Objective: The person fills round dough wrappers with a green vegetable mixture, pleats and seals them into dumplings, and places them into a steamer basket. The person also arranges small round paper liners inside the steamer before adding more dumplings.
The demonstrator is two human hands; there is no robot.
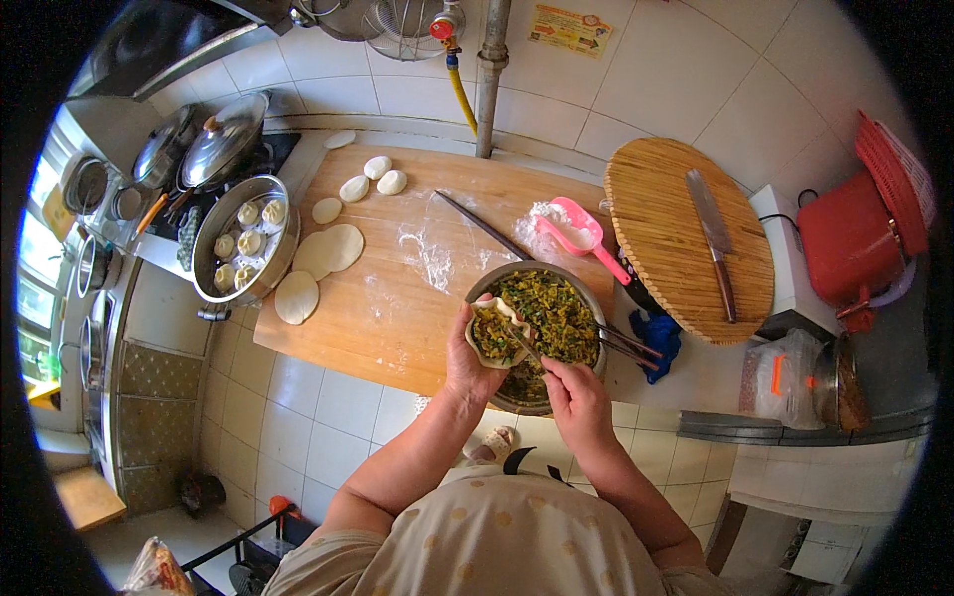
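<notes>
Cupped in my left hand (pixel 469 363) is a round dough wrapper (pixel 477 350) with wavy edges, heaped with yellow and green filling (pixel 495 337). My right hand (pixel 575 398) grips a thin utensil (pixel 528 344), its tip in the filling; its exact kind is unclear. Below both hands stands a metal bowl (pixel 484 283) of chopped filling, with chopsticks (pixel 632 344) leaning over its right rim. Flat dough wrappers (pixel 297 298) and small dough pieces (pixel 378 166) lie on the left of the wooden board (pixel 373 313). Pleated buns (pixel 250 242) sit in a steamer pan (pixel 203 257).
A dark rolling pin (pixel 481 223) and a pink scoop (pixel 574 231) of flour lie behind the bowl. On the right, a knife (pixel 712 231) rests on a round slatted board (pixel 656 223), near a blue cloth (pixel 656 346). Lidded pans (pixel 223 145) stand on the stove at left.
</notes>
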